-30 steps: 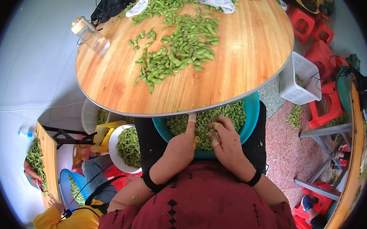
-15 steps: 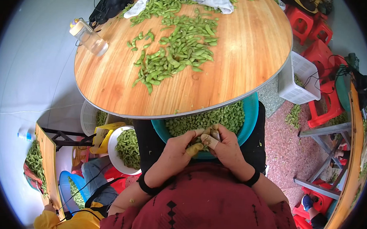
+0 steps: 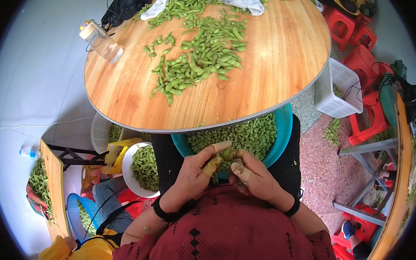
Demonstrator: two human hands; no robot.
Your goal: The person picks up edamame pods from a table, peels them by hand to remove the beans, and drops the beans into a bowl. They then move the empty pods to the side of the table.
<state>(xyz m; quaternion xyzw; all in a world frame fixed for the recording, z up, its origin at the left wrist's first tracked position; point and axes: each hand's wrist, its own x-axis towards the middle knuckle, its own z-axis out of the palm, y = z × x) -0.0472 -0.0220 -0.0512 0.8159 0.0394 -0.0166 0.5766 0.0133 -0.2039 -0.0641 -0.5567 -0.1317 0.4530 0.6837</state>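
Observation:
My left hand (image 3: pixel 191 174) is closed, its covered thumb and forefinger pinching a green edamame pod (image 3: pixel 226 154). Against the pod's other end presses my right hand (image 3: pixel 255 178), also closed, with pale covers on its fingertips; its curled lower fingers are partly hidden. Both hands are over the near rim of a teal basin (image 3: pixel 284 129). Shelled green beans (image 3: pixel 245 136) fill the basin, which is partly under the table edge.
Unshelled pods (image 3: pixel 207 54) lie across the round wooden table (image 3: pixel 282 63), beside a clear jug (image 3: pixel 104 44). To my left are a white bucket of pods (image 3: pixel 127 166) and a person in a yellow sleeve (image 3: pixel 86 250). A white crate (image 3: pixel 334 99) and red stools (image 3: pixel 371 115) stand right.
Both hands have shifted slightly apart and turned. A green pod now shows between the fingertips; my left forefinger is extended further.

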